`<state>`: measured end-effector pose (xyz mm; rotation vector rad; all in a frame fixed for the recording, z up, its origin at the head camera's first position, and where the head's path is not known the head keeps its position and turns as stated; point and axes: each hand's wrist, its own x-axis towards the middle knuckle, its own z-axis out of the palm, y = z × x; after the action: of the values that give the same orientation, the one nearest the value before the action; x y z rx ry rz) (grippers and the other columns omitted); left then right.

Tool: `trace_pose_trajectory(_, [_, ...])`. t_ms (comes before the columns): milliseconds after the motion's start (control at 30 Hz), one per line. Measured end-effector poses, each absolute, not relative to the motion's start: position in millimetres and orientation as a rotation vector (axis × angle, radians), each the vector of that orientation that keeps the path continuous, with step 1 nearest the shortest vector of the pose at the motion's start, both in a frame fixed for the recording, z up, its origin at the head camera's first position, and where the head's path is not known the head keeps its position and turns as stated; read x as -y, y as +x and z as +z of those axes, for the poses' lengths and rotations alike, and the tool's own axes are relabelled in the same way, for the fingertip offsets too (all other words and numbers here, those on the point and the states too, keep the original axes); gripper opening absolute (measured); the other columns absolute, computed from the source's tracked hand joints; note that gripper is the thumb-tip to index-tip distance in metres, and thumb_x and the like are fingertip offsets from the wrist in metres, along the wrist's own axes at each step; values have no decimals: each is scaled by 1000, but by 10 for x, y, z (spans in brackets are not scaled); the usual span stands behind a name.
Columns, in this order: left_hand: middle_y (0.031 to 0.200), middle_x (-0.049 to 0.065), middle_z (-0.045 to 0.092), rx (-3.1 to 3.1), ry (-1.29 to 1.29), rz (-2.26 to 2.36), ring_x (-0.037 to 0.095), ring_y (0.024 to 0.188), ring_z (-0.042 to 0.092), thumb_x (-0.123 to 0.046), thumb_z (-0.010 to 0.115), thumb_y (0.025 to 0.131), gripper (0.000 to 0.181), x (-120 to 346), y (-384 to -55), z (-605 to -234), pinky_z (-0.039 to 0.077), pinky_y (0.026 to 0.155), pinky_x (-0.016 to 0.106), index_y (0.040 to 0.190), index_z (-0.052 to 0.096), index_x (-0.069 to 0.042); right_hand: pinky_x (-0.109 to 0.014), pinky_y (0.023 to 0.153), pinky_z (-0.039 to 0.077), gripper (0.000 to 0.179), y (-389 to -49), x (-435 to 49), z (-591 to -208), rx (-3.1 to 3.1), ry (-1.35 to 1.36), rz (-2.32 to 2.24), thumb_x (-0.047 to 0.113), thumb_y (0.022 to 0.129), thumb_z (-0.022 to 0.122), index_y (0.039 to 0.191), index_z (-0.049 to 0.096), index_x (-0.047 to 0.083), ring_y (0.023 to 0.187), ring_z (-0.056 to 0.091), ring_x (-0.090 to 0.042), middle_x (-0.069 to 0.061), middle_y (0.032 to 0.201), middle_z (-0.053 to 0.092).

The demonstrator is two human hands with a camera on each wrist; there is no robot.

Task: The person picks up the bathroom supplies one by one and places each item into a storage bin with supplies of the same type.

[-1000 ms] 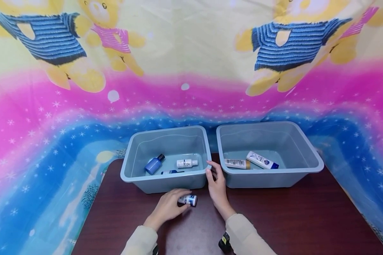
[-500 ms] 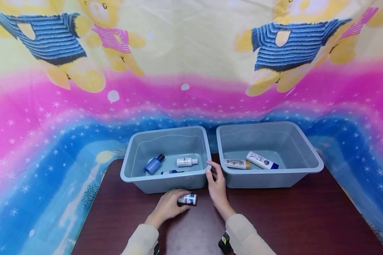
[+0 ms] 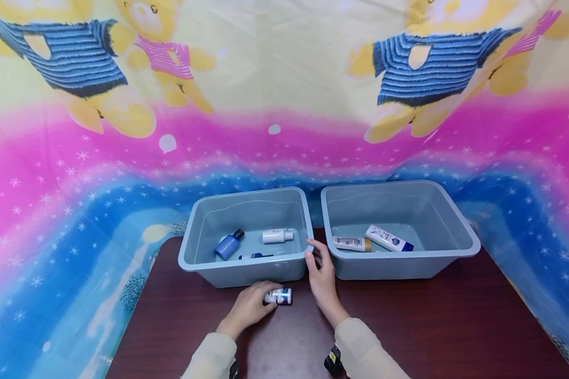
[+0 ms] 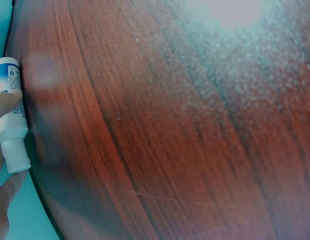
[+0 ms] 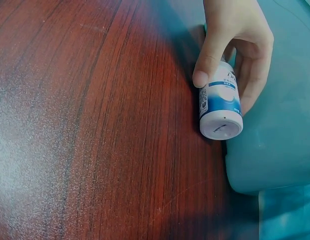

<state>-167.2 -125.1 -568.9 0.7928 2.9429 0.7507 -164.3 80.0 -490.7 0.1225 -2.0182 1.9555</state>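
A small white-and-blue bottle [image 3: 280,296] lies on its side on the table, just in front of the left grey bin [image 3: 246,271]. My left hand [image 3: 251,305] grips it by the cap end, thumb on the near side. The right wrist view shows the base of this bottle [image 5: 221,107] facing outward, beside the bin wall. In the left wrist view, the bottle [image 4: 12,122] shows at the left edge, its cap between fingers. My right hand [image 3: 323,273] holds the bin's front right corner, thumb and index finger at the rim, other fingers partly hidden.
Inside the left bin lie a blue bottle [image 3: 228,245] with a black cap, a white bottle [image 3: 274,236] and a dark blue item [image 3: 251,256]. The right grey bin [image 3: 384,267] holds a gold-capped tube [image 3: 350,243] and a blue-capped white bottle [image 3: 386,238]. Both stand on the dark table [image 3: 431,326].
The white bottle in the left bin has rolled slightly away, its printed side turning out of sight. The bottle in my left hand has turned a little. Both hands stay nearly in place.
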Motion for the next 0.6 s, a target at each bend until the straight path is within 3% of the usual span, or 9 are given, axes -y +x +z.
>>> trace_pose_trajectory(167, [112, -8, 62, -2943, 810, 755, 10, 101, 56, -22, 75, 77, 41, 1251, -1670, -5679, 47, 85, 35, 116, 63, -26, -49, 99, 33, 34, -1638, -798, -4907, 2014, 130, 1955, 16, 97, 49, 129, 50, 3, 122, 42, -21, -9, 132, 47])
trace_pose_trajectory(600, [108, -12, 61, -3021, 885, 755, 7, 99, 55, -23, 77, 74, 41, 1292, -1625, -5679, 48, 82, 33, 112, 64, -29, -48, 98, 34, 34, -1643, -790, -4895, 2020, 117, 1930, 16, 97, 50, 128, 51, 3, 119, 44, -20, -9, 129, 49])
